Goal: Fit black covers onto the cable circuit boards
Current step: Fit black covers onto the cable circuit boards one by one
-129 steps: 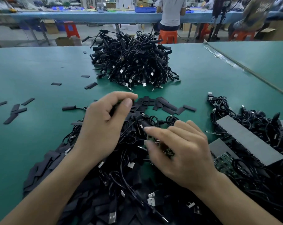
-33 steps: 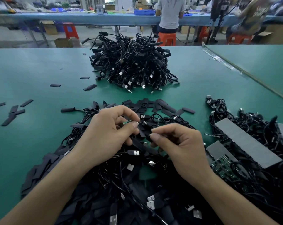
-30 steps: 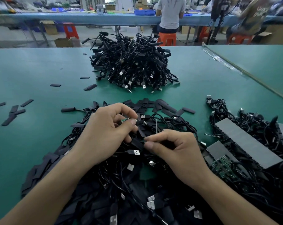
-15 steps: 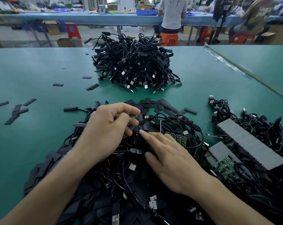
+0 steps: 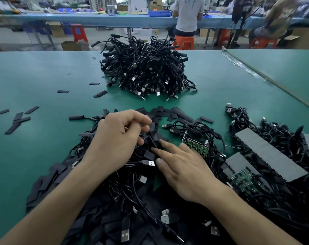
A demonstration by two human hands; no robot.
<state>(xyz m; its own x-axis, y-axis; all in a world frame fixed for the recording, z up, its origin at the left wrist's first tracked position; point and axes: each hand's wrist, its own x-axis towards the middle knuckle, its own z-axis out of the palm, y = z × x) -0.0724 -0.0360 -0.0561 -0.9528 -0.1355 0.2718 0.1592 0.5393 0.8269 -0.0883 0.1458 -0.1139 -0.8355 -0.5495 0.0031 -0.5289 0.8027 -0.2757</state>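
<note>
Over tangled cables (image 5: 129,191), left hand (image 5: 114,142) pinches one cable (image 5: 146,137); right hand (image 5: 183,172) lies flat.

Wide green table (image 5: 35,76); blue workbench (image 5: 97,19) behind; orange stool (image 5: 183,43); cardboard box (image 5: 68,45) on floor.

No text, label, brand or number can be read. Pale marks are seen on the green circuit board (image 5: 196,146) lying near, just right of the middle, but they are too small to be made out. Pale lettering is carried on the top (image 5: 283,14) of a person seated at the far right, and it is blurred beyond reading
</note>
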